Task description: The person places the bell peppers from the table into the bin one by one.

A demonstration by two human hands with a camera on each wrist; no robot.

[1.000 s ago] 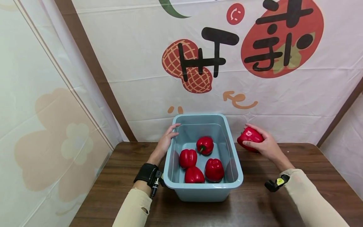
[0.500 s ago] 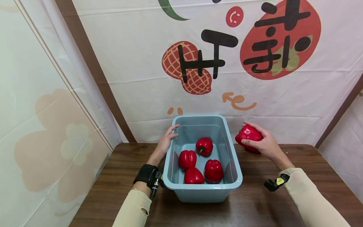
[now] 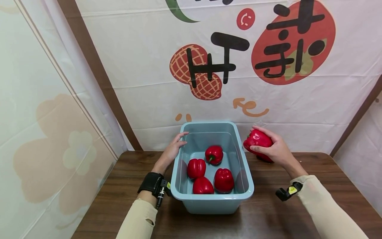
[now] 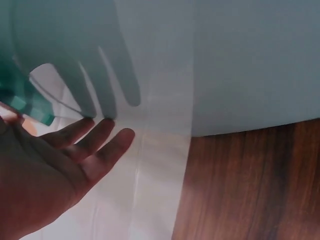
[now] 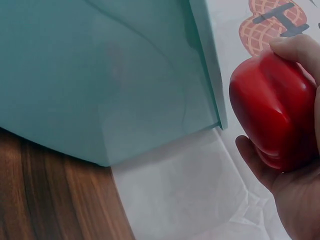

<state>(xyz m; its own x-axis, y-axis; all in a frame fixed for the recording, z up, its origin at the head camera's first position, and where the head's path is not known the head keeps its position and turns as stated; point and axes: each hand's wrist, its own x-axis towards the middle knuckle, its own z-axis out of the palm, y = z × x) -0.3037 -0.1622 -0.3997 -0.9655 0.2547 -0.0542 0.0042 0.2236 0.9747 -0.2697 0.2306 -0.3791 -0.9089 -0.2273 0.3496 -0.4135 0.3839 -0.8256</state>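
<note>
A light blue plastic bin (image 3: 213,196) stands on the table with several red bell peppers (image 3: 224,180) lying inside it. At the bin's left rim is my left hand (image 3: 172,151), its thumb and a finger reaching over the edge. In the left wrist view, the other fingers (image 4: 107,157) extend beside the outer wall, which mirrors them. Just outside the right rim, my right hand (image 3: 277,149) holds another red bell pepper (image 3: 258,142) between thumb and fingers. The right wrist view shows this pepper (image 5: 272,112) beside the bin's upper outer wall (image 5: 150,100).
The brown wood-grain table (image 3: 268,205) extends on both sides of the bin and in front of it. Close behind the bin hangs a white printed cloth (image 3: 149,83). A pale cloth wall (image 3: 50,132) rises along the left side.
My right hand has shifted slightly left and up with the bell pepper, closer to the bin's right rim. My left hand stays at the left rim.
</note>
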